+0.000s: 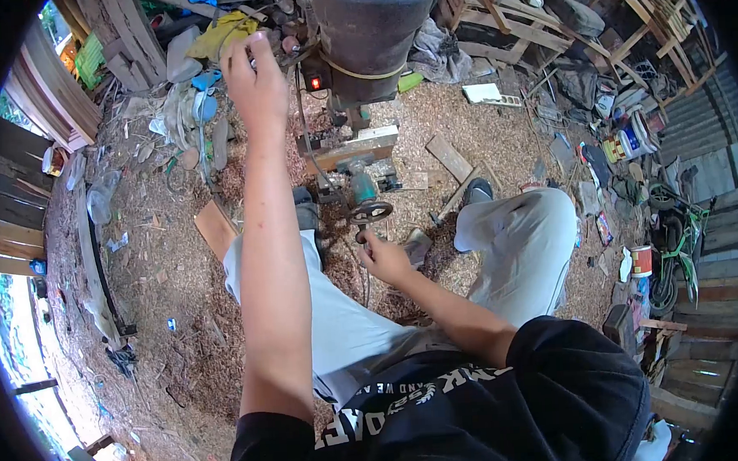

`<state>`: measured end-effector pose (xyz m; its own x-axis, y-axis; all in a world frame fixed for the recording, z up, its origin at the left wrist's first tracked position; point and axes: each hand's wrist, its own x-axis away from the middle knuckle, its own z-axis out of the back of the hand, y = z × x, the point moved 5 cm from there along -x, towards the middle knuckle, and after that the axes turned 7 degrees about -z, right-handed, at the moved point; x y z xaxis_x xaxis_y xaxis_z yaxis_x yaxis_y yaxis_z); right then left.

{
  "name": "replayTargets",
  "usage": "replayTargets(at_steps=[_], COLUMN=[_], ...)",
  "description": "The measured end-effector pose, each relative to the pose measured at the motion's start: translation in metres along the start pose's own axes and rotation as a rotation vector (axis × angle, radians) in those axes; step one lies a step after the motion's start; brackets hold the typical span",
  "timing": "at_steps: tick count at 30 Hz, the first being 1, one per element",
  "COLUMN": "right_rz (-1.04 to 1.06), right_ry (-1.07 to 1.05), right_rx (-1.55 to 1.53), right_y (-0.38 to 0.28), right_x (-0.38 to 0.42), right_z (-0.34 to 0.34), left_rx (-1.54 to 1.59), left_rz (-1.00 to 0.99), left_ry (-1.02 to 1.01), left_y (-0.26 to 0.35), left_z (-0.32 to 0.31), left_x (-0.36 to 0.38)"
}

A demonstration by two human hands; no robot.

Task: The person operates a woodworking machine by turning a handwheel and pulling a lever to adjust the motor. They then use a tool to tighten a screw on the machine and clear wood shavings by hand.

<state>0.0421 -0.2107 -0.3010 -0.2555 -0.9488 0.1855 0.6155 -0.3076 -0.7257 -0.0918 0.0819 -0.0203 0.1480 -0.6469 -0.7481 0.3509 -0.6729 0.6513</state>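
Observation:
My left hand [259, 90] is raised beside the dark motor housing [371, 38] of a machine, its fingers curled; what lies between them I cannot make out. Lower down, my right hand [385, 259] closes around the crank handle [361, 237] of a handwheel [371, 213]. Behind the wheel is a green machine part [362, 186]. A wooden piece [352, 154] lies across the machine under the motor housing. A switch [315, 83] glows red at the housing's left side.
Wood shavings [180, 282] cover the ground. Loose boards [449, 158] lie right of the machine, and another board [215, 228] leans by my left leg. A green bicycle [678, 231] and a paint bucket [640, 261] stand far right. Cluttered wood scraps [534, 30] fill the back.

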Motion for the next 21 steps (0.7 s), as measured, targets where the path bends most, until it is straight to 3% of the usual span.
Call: replayTargets(at_steps=[7,9,12,17,19,21], right_rz=[-0.017,0.024,0.042,0.071,-0.205,-0.132], right_ry=[-0.172,-0.215,-0.237,-0.308,-0.467,-0.421], right_rx=[0.009,-0.153,-0.075,-0.087,-0.161,-0.129], right_y=[0.021,0.025,0.03,0.041,0.043,0.037], right_x=[-0.025,-0.036,-0.046,-0.054,-0.05,-0.051], right_z=[-0.017,-0.021,-0.03,-0.019,-0.004,-0.009], left_rx=[0.054,0.083,0.182,0.198,0.207,0.207], left_rz=[0.058,0.065,0.183,0.203,0.23,0.187], left_ry=[0.028,0.041,0.083,0.079,0.078,0.04], left_y=[0.003,0.002,-0.002,0.006,0.008,0.011], left_z=[0.015,0.018,0.014,0.005,0.003,0.0], left_x=[-0.006,-0.007,-0.007,-0.002,0.002,0.002])
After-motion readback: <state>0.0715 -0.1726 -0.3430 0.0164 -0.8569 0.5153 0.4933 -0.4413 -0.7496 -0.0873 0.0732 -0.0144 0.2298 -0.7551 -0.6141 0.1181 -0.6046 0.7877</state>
